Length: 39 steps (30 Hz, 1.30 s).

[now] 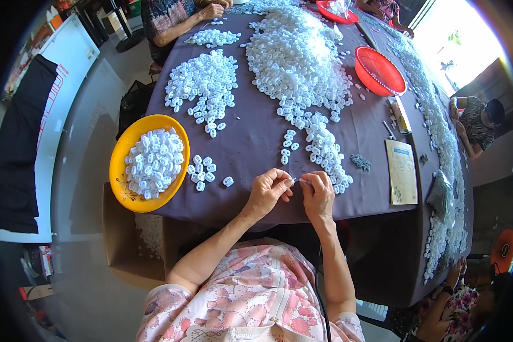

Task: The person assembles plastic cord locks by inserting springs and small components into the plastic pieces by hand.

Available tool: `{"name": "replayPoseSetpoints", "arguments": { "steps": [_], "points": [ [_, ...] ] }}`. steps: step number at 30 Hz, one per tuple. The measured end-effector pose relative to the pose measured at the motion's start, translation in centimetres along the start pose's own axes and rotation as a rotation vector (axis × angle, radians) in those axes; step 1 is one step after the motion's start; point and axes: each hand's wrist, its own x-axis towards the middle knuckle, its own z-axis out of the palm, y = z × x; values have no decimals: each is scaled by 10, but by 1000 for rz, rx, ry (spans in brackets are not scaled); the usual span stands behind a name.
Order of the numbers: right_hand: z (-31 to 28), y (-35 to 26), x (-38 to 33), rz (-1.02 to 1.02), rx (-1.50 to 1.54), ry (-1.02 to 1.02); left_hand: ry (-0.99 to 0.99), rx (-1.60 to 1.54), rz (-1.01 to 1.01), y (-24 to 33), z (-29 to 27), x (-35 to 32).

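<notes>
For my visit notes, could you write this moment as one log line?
left hand: pinched, small white piece at fingertips; right hand: pinched, contents unclear; ahead: loose white pieces; far left: yellow bowl of white pieces

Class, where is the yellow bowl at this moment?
In the head view, the yellow bowl sits at the left edge of the table, left of a small cluster of white pieces, above a cardboard box.

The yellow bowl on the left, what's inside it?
Inside the yellow bowl is a heap of small white oval pieces. The heap covers the middle of the bottom, so anything underneath can't be seen.
</notes>
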Motion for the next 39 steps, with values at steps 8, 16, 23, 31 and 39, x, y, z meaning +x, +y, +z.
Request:
{"name": "replayPoseSetpoints", "arguments": {
  "steps": [8,16,23,31,39],
  "points": [
    [-10,-8,2,190,173,-33,-9,-3,-39,4,1,-2],
    [-2,-13,-3,670,1002,-13,-3,42,-30,6,2,-3],
    [1,-11,-5,599,901,-32,-13,95,-32,4,2,-2],
    [0,-12,-5,454,750,-45,-37,146,-46,10,3,-4],
    [0,-8,-6,498,764,-63,-62,254,3,11,4,-4]
  ]
}}
